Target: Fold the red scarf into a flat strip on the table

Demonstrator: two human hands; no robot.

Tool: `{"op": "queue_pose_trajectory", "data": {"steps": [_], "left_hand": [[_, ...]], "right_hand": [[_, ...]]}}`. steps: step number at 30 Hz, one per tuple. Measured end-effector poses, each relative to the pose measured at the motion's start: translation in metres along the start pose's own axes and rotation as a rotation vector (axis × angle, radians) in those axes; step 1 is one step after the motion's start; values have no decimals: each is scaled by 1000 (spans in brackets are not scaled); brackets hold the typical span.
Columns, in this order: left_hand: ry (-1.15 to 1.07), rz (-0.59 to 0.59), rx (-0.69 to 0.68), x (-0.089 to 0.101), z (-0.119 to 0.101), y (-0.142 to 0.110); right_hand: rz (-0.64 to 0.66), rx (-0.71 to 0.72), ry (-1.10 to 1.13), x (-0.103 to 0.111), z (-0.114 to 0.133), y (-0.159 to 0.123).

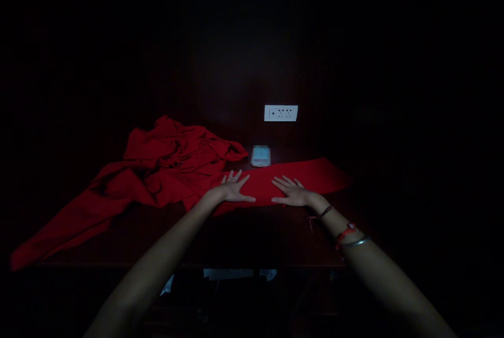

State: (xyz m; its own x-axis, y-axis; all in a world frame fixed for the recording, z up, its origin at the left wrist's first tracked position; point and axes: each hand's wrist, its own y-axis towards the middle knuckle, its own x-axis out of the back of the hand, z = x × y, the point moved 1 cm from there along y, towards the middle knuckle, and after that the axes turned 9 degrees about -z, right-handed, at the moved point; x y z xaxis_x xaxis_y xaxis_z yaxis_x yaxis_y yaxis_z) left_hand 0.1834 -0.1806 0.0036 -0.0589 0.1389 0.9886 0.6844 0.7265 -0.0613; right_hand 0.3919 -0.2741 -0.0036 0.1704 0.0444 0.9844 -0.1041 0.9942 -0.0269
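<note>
A long red cloth (261, 185) lies across the dark table, flat under my hands and toward the right. On the left the same red cloth rises into a crumpled heap, with one tail hanging toward the table's front left edge. My left hand (235, 190) rests palm down on the flat part, fingers spread, a ring on one finger. To its right, my right hand (292, 192) also lies palm down on the cloth with spread fingers. Bracelets circle my right forearm. Neither hand grips anything.
A small box-like thing with a blurred light-blue face (260, 156) stands behind the cloth. On the dark wall above is a white power socket (281, 113). The table's front edge (275, 265) runs across below my hands. Pale objects under the table are too dim to make out.
</note>
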Motion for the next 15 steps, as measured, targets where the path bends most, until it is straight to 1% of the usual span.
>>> {"op": "queue_pose_trajectory", "data": {"steps": [1, 3, 4, 6, 8, 10, 13, 15], "left_hand": [[-10, -16, -37, -3, -1, 0], [-26, 1, -82, -9, -2, -2], [-31, 24, -84, -11, -2, -2], [-33, 48, -75, -13, -1, -3], [-36, 44, -71, -12, 0, -3], [-50, 42, -66, -11, 2, -2], [-47, 2, -41, -11, 7, 0], [-15, -66, -54, -10, 8, 0]], "right_hand": [[-6, 5, 11, 1, 1, -1], [-48, 33, 29, 4, 3, -3], [-87, 68, 34, 5, 4, -4], [-154, 186, 44, 7, 7, -5], [-148, 328, 65, 6, 10, -4], [-98, 405, 84, 4, 10, -2], [-83, 407, 87, 0, 8, 0], [-102, 400, 82, -1, 7, 0]]}}
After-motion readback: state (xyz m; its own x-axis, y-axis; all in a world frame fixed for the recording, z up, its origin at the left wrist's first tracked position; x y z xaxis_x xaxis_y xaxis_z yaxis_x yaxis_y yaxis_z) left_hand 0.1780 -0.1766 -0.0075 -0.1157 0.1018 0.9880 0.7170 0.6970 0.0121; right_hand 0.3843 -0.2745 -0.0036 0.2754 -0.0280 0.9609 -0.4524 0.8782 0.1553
